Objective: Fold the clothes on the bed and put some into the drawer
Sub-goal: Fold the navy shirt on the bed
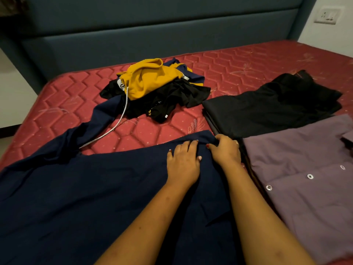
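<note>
A large navy garment (80,192) lies spread over the near part of the red mattress (65,100), one long sleeve trailing toward the far left. My left hand (182,163) presses flat on its far right corner, fingers straight. Beside it, my right hand (226,151) grips the same corner's edge, fingers curled over the fabric. To the right lie a folded purple buttoned shirt (305,186) and, beyond it, a folded black garment (267,109).
A loose pile of a yellow hoodie (147,79) with a white drawstring, black clothes (172,100) and a navy piece sits mid-bed. A padded teal headboard (152,33) runs along the back. A wall socket (327,15) is at top right. No drawer is in view.
</note>
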### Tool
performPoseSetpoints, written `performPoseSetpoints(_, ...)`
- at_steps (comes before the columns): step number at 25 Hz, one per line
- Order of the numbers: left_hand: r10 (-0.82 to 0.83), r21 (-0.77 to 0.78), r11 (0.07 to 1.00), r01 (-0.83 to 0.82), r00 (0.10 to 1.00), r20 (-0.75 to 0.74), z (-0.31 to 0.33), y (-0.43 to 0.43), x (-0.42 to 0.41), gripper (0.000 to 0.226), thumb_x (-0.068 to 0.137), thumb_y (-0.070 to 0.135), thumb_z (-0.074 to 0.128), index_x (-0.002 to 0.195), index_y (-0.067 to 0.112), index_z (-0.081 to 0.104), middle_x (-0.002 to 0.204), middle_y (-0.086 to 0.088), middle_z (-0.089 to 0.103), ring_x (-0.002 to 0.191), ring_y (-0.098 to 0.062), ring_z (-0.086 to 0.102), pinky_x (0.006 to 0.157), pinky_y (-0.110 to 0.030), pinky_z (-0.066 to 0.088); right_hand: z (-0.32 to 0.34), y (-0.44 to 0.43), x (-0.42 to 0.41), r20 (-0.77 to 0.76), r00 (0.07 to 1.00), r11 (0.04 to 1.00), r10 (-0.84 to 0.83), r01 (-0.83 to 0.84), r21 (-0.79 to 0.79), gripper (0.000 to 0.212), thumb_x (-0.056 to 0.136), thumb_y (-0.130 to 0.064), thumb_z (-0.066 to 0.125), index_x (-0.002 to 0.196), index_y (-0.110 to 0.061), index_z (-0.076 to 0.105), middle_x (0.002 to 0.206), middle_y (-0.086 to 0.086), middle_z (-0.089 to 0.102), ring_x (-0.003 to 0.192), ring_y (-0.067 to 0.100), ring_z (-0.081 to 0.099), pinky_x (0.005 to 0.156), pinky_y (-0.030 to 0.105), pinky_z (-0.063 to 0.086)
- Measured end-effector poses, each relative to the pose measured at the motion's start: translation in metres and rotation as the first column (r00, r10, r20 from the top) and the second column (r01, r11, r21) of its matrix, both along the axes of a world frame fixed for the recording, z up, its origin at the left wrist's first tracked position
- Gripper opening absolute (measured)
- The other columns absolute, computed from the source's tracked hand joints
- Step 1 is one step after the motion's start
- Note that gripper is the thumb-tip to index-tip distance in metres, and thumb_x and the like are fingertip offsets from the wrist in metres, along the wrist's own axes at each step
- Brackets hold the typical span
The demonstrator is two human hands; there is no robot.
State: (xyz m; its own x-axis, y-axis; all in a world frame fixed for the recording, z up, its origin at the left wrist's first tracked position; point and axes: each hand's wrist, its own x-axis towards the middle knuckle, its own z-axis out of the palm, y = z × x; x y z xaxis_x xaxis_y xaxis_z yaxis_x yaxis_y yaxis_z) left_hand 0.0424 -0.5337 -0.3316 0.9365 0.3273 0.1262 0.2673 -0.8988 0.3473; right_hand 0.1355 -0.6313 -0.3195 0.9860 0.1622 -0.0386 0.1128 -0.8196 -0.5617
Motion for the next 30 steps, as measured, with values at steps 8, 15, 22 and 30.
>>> performPoseSetpoints(8, -0.003, 0.042, 0.999, 0.012, 0.977, -0.213, -0.021, 0.004, 0.004, 0.059, 0.098, 0.059, 0.017, 0.152, 0.038, 0.007, 0.162, 0.004, 0.002, 0.149, -0.018, -0.002, 0.115, -0.055, -0.003, -0.021, 0.009, -0.010, 0.239, 0.970, 0.965, 0.050, 0.015, -0.263, 0.040, 0.098, -0.014, 0.041, 0.133, -0.029, 0.052, 0.129, 0.003, 0.055, 0.121, 0.026, 0.045, 0.095, 0.038, 0.035)
performPoseSetpoints(15, 0.037, 0.118, 0.993, -0.031, 0.998, -0.053, -0.026, -0.002, -0.002, 0.078, 0.082, 0.063, -0.005, 0.152, 0.035, 0.014, 0.160, 0.000, 0.018, 0.148, -0.023, 0.012, 0.116, -0.055, 0.006, -0.003, -0.001, 0.013, 0.062, 0.969, 0.951, 0.238, -0.245, 0.190, 0.056, 0.092, -0.019, 0.057, 0.143, -0.035, 0.042, 0.139, 0.004, 0.052, 0.130, 0.027, 0.046, 0.105, 0.038, 0.039)
performPoseSetpoints(22, 0.135, 0.203, 0.973, -0.111, 0.985, -0.105, -0.011, -0.012, -0.003, 0.075, 0.082, 0.064, -0.009, 0.152, 0.037, -0.002, 0.162, -0.004, 0.003, 0.149, -0.027, -0.001, 0.110, -0.059, -0.017, 0.001, 0.001, -0.003, 0.358, 0.922, 0.989, 0.150, -0.141, -0.049, 0.039, 0.096, -0.024, 0.042, 0.131, -0.035, 0.056, 0.113, 0.000, 0.051, 0.101, 0.023, 0.053, 0.076, 0.037, 0.046)
performPoseSetpoints(30, 0.061, -0.049, 0.996, -0.078, 0.954, -0.294, -0.011, 0.016, 0.021, 0.067, 0.091, 0.072, 0.019, 0.151, 0.044, 0.008, 0.162, 0.003, 0.002, 0.148, -0.026, -0.008, 0.109, -0.065, -0.009, 0.018, -0.015, 0.014, -0.313, 0.942, 0.955, 0.123, -0.026, 0.296, 0.054, 0.080, -0.022, 0.074, 0.123, -0.016, 0.042, 0.110, 0.007, 0.056, 0.094, 0.022, 0.055, 0.075, 0.030, 0.045)
